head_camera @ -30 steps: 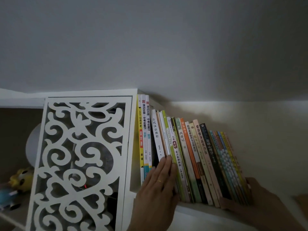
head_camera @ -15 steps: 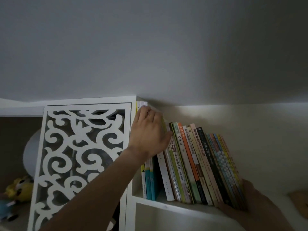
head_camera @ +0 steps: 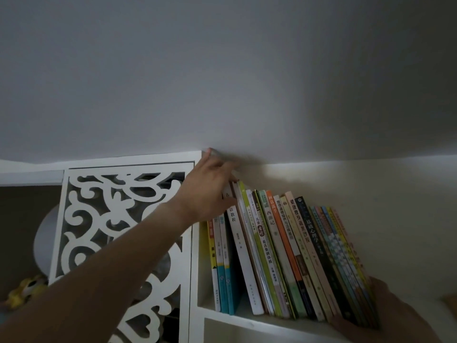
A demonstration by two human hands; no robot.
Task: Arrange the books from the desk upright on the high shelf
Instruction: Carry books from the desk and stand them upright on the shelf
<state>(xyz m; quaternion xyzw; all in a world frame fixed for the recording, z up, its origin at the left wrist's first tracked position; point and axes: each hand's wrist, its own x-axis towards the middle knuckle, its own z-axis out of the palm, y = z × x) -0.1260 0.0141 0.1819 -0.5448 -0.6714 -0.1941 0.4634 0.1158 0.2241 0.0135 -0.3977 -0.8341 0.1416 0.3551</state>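
A row of books [head_camera: 284,243] stands on the high white shelf [head_camera: 247,323], most of them leaning left. Three tall books [head_camera: 221,268] at the left end stand upright against the shelf's side wall. My left hand [head_camera: 207,186] reaches up to the top of these left books, fingers curled over their top edges and thumb on the spine of a white book [head_camera: 243,256]. My right hand [head_camera: 385,315] presses against the foot of the rightmost thin books at the bottom right, with its fingers hidden behind them.
A white fretwork panel [head_camera: 118,231] closes the compartment to the left. Behind it are a pale round object [head_camera: 45,238] and a yellow toy [head_camera: 24,290]. The ceiling sits close above the shelf top. Bare shelf board runs to the right of the books.
My left hand rose from the foot of the left books to their tops, and now reaches further over them. The right hand has stayed at the row's right end.
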